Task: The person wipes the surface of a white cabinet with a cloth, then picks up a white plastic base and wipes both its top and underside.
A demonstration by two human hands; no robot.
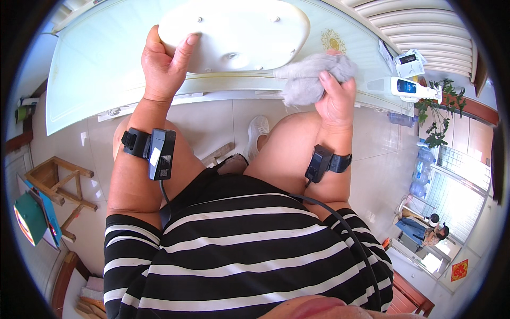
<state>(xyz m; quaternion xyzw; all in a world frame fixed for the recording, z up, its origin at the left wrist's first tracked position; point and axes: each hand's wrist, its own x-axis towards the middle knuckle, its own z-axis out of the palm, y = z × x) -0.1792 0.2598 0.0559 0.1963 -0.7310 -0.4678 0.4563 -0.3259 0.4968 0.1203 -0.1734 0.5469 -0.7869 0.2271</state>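
My left hand (167,63) grips the left end of a rounded white plastic base (243,40), its thumb lying on the face turned up to me. Small round feet and a round recess show on that face. The base is above the pale glass tabletop (99,75), and the top edge of the view cuts it off. In my right hand (336,97) is a bunched, fluffy grey cloth (308,77), pinched between thumb and fingers. The cloth is close to the base's lower right end; whether they touch I cannot tell.
To the right on the table are a white pump bottle (412,89) and small white packets (409,63). Beyond stand a leafy plant (442,107) and large water bottles (420,171). A wooden stool (59,179) is at left. Another person (418,233) sits far right.
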